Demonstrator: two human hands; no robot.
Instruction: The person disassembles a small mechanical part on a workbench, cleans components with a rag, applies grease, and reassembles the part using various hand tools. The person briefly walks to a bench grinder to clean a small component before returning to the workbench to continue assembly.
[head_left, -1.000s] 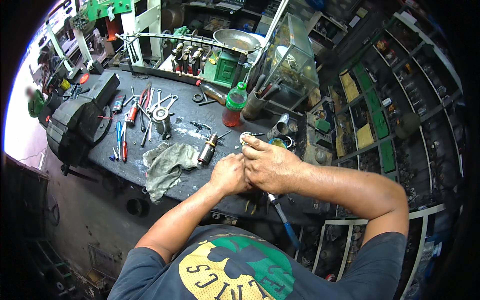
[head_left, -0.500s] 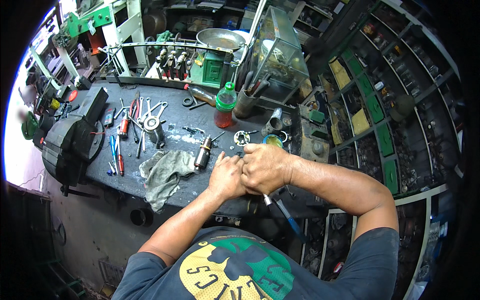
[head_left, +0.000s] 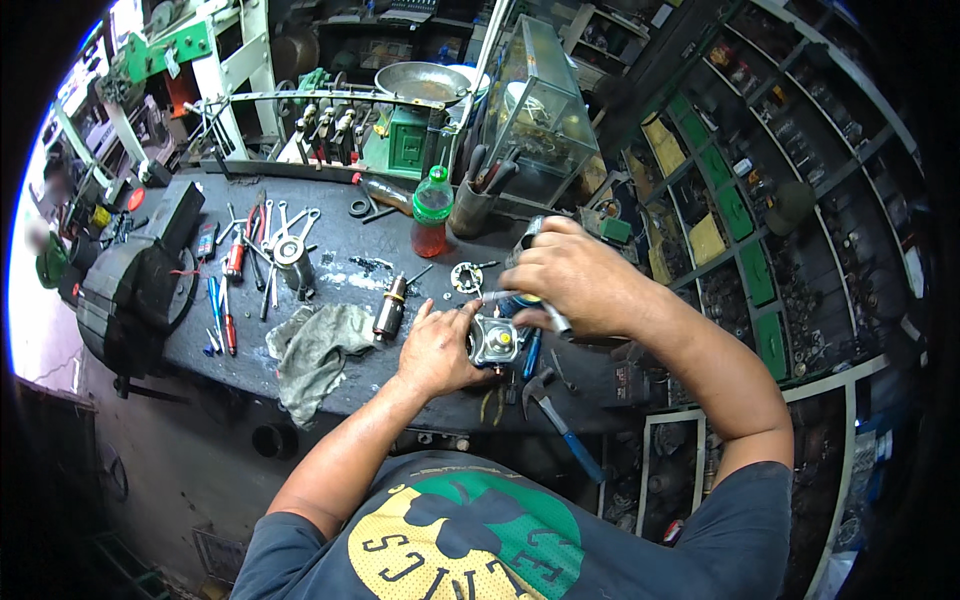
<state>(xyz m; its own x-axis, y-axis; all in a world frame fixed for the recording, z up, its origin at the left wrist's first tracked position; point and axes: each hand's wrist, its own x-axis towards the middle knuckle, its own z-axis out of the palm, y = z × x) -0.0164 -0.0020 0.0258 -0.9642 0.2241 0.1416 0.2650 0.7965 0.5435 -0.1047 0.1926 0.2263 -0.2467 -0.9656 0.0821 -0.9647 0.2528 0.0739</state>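
My left hand lies against a silver-grey metal housing with a round raised centre, its fingers and thumb closed round the left side. Just above and to the right of the housing, my right hand is closed on a silver metal bar tool; much of the tool is hidden by the fingers, so its exact kind cannot be told. Below the housing are a claw hammer with a blue handle and a pair of pliers. A ring-shaped part sits beyond my left hand.
A grey rag and a dark cylindrical part lie left of my hands. Farther left are wrenches, screwdrivers and a bench vise. A bottle of red liquid stands behind. Shelving lines the right.
My hands were together, covering the housing. Now my right hand has lifted away up and to the right with the bar tool, and the housing shows beside my left hand.
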